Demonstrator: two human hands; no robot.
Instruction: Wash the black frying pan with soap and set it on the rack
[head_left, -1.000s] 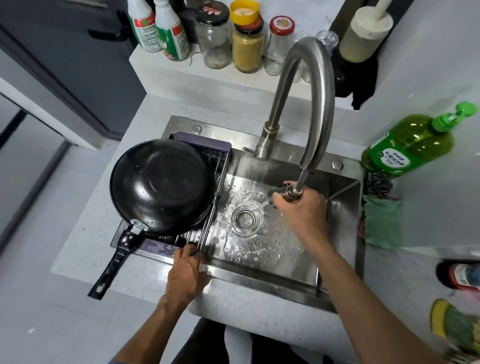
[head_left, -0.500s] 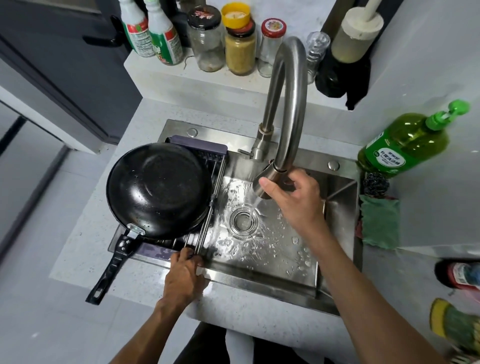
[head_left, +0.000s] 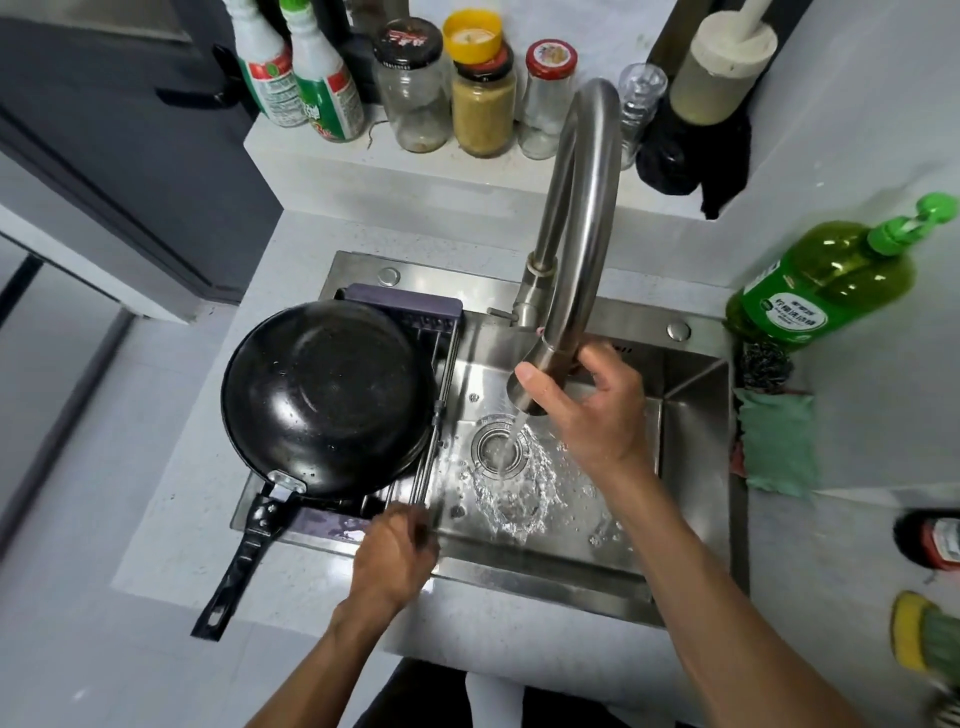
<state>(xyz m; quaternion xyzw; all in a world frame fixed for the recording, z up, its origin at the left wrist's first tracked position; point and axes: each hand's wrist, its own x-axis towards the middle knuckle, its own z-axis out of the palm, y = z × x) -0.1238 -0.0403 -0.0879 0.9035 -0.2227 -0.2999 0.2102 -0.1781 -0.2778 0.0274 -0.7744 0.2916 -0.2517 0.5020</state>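
The black frying pan (head_left: 327, 395) lies upside down on the rack (head_left: 441, 374) over the left half of the steel sink (head_left: 691, 415). Its handle (head_left: 244, 561) sticks out past the front edge. My left hand (head_left: 395, 551) grips the rack's front end at the sink's front rim. My right hand (head_left: 587, 405) holds the spout head of the tall faucet (head_left: 587, 208). Water runs from the spout onto the drain (head_left: 498, 447). A green soap bottle (head_left: 826, 280) lies tilted on the counter at the right.
Jars and spray bottles (head_left: 415, 83) line the ledge behind the sink. A steel scrubber (head_left: 763, 364) and a green cloth (head_left: 779, 441) sit right of the sink. More bottles (head_left: 930, 540) stand at the right edge. A dark door (head_left: 104, 130) is at the left.
My right hand has swung the spout head from the sink's right side toward the middle, over the drain. My left hand has stayed on the rack's front end. The pan has not moved.
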